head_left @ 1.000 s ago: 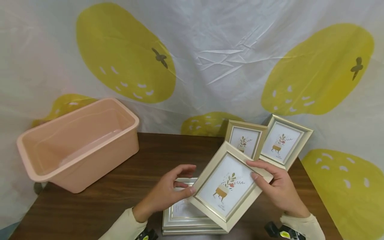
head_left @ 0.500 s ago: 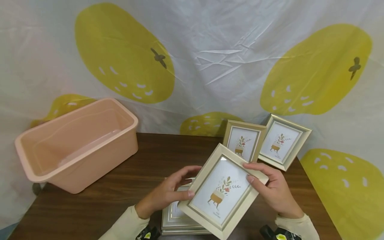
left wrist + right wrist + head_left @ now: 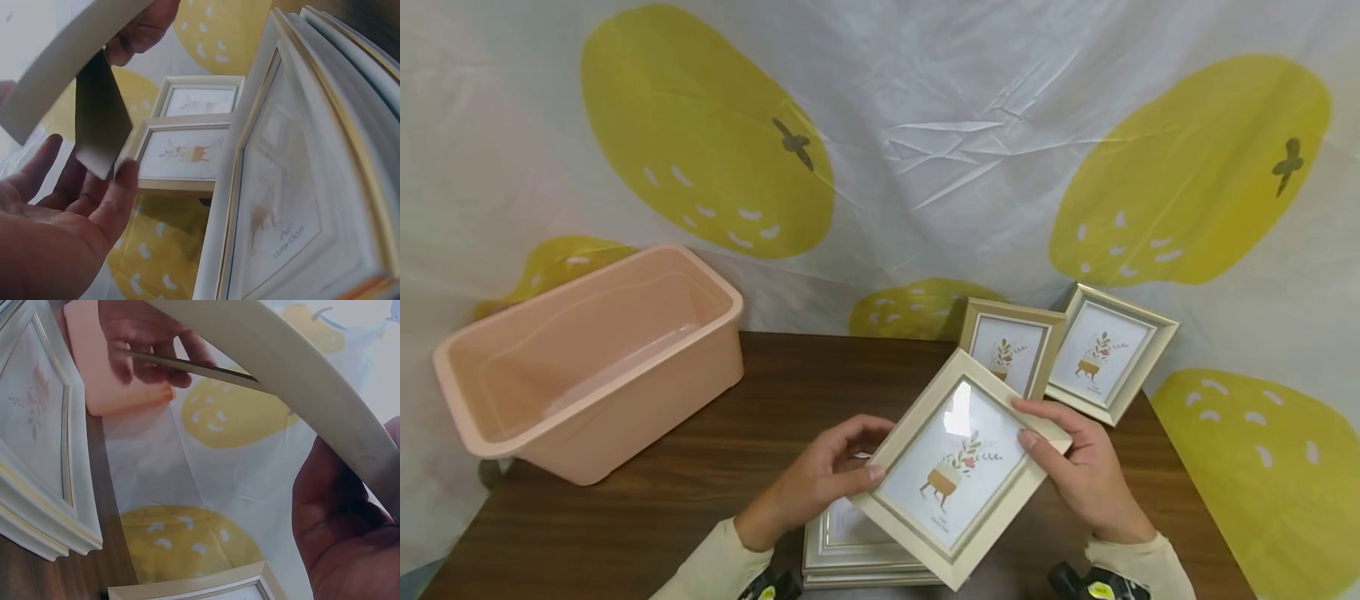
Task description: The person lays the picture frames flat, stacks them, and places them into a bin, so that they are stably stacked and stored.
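head: r hand (image 3: 1093, 471) grips pic frame (image 3: 958, 479) by r corner, above frame stack (image 3: 850, 557); l hand (image 3: 812, 479) at l edge. l wrist: l fingers (image 3: 117, 206) nr its stand (image 3: 102, 119), can't tell if gripping. r wrist: stand juts out back.

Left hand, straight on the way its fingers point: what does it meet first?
Likely the back stand of the held picture frame; the left hand is right at it, exact contact unclear.

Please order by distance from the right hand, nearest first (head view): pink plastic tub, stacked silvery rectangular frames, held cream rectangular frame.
1. Held cream frame: in the right hand.
2. Stacked silvery frames: left, partly hidden.
3. Pink tub: farther left.
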Demonstrator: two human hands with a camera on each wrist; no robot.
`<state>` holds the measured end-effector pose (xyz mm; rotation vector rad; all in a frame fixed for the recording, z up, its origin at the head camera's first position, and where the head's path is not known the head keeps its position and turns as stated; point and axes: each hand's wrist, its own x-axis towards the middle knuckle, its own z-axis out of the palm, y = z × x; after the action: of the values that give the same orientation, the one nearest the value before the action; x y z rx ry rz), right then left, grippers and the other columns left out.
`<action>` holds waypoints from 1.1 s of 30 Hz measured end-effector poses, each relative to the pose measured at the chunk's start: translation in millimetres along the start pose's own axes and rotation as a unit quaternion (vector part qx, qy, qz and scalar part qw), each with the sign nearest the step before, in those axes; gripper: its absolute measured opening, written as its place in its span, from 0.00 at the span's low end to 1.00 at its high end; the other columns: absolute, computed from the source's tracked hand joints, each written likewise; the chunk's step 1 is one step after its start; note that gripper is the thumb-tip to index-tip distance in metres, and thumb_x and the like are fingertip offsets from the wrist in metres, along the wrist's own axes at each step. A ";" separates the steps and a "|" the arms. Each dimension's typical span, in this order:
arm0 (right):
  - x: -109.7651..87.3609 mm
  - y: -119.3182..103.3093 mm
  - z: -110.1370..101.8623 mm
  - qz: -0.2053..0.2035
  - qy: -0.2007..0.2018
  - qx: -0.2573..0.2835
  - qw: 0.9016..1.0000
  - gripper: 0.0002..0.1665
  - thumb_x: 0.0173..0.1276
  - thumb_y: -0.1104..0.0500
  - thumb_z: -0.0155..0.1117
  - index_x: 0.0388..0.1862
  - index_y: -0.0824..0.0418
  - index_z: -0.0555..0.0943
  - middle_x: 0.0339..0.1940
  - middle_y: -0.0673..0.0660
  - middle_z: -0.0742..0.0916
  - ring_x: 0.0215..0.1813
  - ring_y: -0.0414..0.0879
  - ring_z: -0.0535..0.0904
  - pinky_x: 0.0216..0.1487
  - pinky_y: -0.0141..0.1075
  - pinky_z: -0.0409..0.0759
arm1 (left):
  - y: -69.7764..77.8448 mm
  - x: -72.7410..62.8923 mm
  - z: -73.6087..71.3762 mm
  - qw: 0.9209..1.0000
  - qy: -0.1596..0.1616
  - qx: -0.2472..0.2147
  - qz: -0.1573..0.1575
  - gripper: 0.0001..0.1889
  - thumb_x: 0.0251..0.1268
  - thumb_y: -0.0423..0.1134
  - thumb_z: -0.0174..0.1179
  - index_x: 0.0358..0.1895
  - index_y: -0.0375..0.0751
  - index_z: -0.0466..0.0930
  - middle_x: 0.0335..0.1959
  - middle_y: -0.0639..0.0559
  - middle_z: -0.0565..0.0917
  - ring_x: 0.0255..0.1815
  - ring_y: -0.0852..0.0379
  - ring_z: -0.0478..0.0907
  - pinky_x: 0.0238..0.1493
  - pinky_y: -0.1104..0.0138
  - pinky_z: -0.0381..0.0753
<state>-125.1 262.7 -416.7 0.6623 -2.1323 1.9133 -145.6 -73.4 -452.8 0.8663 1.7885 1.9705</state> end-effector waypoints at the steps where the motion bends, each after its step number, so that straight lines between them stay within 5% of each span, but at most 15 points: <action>1: -0.1 0.9 0.5 0.003 0.007 -0.002 1.000 0.25 0.73 0.80 0.56 0.64 0.66 0.83 0.53 0.47 0.91 0.39 0.39 0.90 0.35 0.33 0.89 | 0.8 -0.4 0.4 1.000 0.010 0.004 0.001 0.24 0.76 0.34 0.60 0.71 0.31 0.71 0.63 0.32 0.78 0.58 0.56 0.82 0.53 0.66 0.87; 10: -2.0 16.4 9.8 0.019 0.026 0.007 0.999 0.23 0.75 0.78 0.56 0.67 0.70 0.80 0.60 0.48 0.88 0.39 0.40 0.90 0.34 0.35 0.89 | 2.5 -10.0 1.3 0.998 0.061 -0.004 -0.004 0.27 0.76 0.32 0.60 0.75 0.33 0.70 0.71 0.31 0.75 0.64 0.60 0.80 0.57 0.69 0.84; 22: -7.9 21.1 26.0 0.070 0.068 0.006 0.995 0.21 0.76 0.75 0.59 0.66 0.71 0.80 0.57 0.47 0.89 0.43 0.41 0.90 0.36 0.37 0.90 | -4.8 -26.5 4.0 0.994 0.102 -0.024 -0.024 0.29 0.75 0.30 0.60 0.76 0.32 0.68 0.73 0.28 0.72 0.63 0.60 0.80 0.57 0.69 0.85; 33: -12.2 26.9 45.6 0.126 0.146 0.035 0.981 0.22 0.77 0.71 0.61 0.69 0.68 0.80 0.58 0.50 0.88 0.44 0.41 0.90 0.39 0.35 0.90 | -11.5 -37.1 14.9 0.975 0.208 -0.062 -0.057 0.31 0.72 0.27 0.62 0.77 0.37 0.68 0.71 0.31 0.74 0.60 0.55 0.82 0.57 0.69 0.85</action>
<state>-120.0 222.1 -452.4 0.1111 -2.0493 2.0676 -109.8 -83.2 -471.5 0.3178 1.8506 2.2804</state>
